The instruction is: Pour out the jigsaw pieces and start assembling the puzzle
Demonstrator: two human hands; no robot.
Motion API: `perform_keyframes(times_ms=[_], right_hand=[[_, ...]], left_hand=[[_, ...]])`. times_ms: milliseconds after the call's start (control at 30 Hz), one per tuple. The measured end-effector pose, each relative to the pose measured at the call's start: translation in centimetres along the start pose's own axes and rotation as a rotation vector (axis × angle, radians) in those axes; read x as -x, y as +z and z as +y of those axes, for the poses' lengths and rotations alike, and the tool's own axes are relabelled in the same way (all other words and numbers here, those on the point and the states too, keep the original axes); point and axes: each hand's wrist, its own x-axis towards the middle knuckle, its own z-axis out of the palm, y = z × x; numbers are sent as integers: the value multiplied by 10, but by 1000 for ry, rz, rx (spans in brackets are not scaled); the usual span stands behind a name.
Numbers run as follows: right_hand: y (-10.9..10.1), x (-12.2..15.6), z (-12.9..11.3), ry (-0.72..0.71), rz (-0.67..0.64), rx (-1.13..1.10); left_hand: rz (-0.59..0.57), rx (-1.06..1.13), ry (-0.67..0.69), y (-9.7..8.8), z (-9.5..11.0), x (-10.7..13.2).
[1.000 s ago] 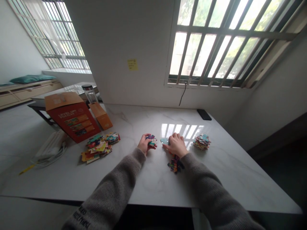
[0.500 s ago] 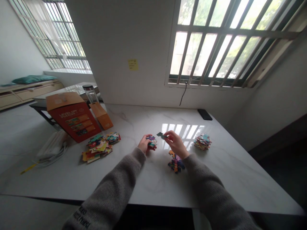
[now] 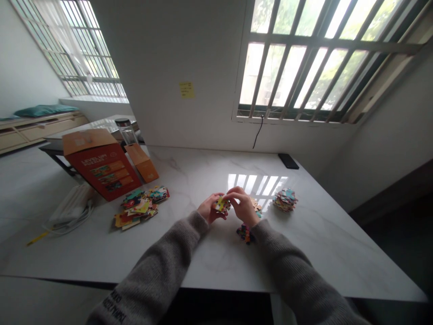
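Note:
My left hand [image 3: 209,208] is closed round a small stack of jigsaw puzzle pieces [image 3: 221,205], with a yellow-green piece on top. At the stack's right edge, the bent fingers of my right hand [image 3: 241,205] pinch the top piece. Partly behind my right wrist lie light tan puzzle pieces [image 3: 257,206]. A pile of dark purple and orange pieces [image 3: 245,234] rests just below that wrist, partly covered by the sleeve.
A taller pile of puzzle pieces [image 3: 285,200] stands at the right. Loose pieces [image 3: 137,210] are heaped at the left, before a red puzzle box [image 3: 104,169] and a small orange box [image 3: 141,161]. A black phone [image 3: 288,161] and a white power strip with cable [image 3: 72,205] also lie there.
The dark green piece has left my right hand's fingers, which now meet the stack. Yellow-green shows on top of the stack, and tan pieces appear beside my right wrist.

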Motion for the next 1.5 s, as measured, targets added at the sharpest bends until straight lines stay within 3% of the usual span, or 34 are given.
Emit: perform_keyframes(times_ms=[67, 233, 367, 567, 767, 900, 1067, 1167, 1300, 1400, 1500], right_hand=[[-9, -2, 1, -26, -68, 56], [-57, -1, 23, 135, -1, 205], [-85, 10, 44, 207, -156, 475], [-82, 17, 45, 262, -388, 634], [-80, 16, 38, 339, -416, 577], [-80, 13, 35, 294, -287, 599], [-86, 8, 26, 211, 66, 508], [-108, 12, 24, 210, 286, 499], [-157, 30, 38, 284, 541, 638], [-184, 42, 54, 341, 551, 739], [-191, 47, 66, 378, 479, 790]], left_hand=[[33, -49, 39, -1, -1, -1], [214, -102, 52, -4, 6, 0], [246, -121, 72, -3, 9, 2], [258, -148, 53, -5, 7, -1], [260, -143, 60, -8, 8, -2], [263, -144, 66, -9, 7, -2], [258, -164, 67, -9, 6, -2], [250, -184, 60, -8, 7, -2], [251, -196, 49, -6, 8, -2], [246, -210, 36, -4, 8, -2], [240, -230, 30, -4, 7, -2]])
